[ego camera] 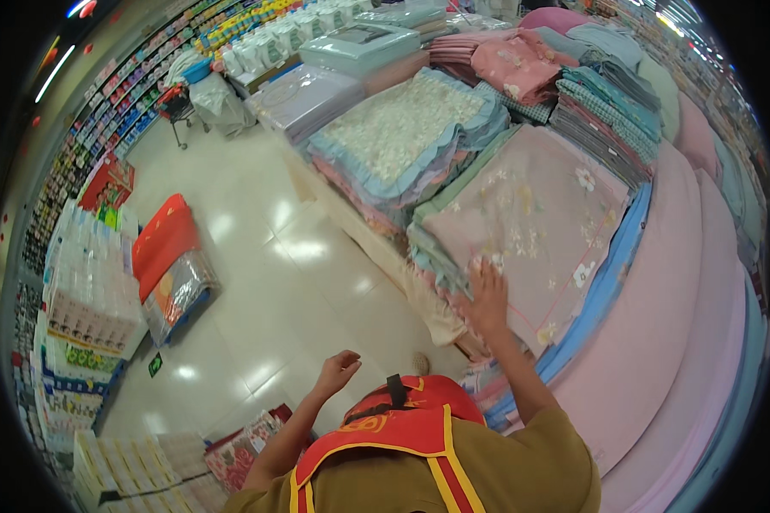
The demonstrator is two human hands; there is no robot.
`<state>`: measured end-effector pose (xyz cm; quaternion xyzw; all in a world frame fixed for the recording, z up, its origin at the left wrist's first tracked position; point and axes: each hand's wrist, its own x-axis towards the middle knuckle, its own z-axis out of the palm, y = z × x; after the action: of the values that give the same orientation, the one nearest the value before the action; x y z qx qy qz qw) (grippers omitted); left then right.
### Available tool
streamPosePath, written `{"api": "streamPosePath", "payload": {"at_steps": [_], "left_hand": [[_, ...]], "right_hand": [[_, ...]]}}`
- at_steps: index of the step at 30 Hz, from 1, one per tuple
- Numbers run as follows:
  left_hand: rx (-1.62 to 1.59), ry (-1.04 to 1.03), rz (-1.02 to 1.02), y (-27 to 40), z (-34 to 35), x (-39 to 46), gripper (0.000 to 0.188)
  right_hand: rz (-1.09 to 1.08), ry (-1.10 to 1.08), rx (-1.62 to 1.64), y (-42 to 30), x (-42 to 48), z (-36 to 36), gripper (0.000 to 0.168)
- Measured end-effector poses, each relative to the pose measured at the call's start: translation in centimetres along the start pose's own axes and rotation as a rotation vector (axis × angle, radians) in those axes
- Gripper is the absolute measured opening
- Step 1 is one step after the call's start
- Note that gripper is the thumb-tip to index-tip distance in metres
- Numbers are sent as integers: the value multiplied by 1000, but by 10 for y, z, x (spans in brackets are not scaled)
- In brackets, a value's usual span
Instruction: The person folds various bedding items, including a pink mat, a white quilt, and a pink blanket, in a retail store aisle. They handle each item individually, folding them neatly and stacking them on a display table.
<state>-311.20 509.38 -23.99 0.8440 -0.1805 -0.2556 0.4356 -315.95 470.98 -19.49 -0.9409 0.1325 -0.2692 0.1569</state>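
Observation:
My right hand [487,296] lies on the near left edge of a dusty-pink floral cloth [532,224], its fingers spread a little and holding nothing that I can see. The cloth tops a stack of folded textiles with white flowers and a thin red line printed on it. A crumpled pale green-blue fabric [439,260] pokes out beside my fingers. Over the tiled floor hangs my left hand [338,372], away from the stacks, fingers loosely curled and apart from the thumb. Beyond the pink cloth sits a pile topped by a quilted floral mat [401,128] with a blue ruffled border.
Large pink rounded fabric [648,308] bulges along the right. Packaged bedding [359,51] and folded cloths [606,122] stand farther back. On the left are a red-covered stack [167,240], boxed goods [96,308] and a shopping cart [175,106]. Glossy tiled floor [282,308] runs between.

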Motion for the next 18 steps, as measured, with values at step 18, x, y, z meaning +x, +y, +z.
{"api": "streamPosePath", "payload": {"at_steps": [18], "left_hand": [[240, -184, 768, 217, 40, 328, 25]], "right_hand": [[668, -229, -201, 30, 227, 67, 56]]}}
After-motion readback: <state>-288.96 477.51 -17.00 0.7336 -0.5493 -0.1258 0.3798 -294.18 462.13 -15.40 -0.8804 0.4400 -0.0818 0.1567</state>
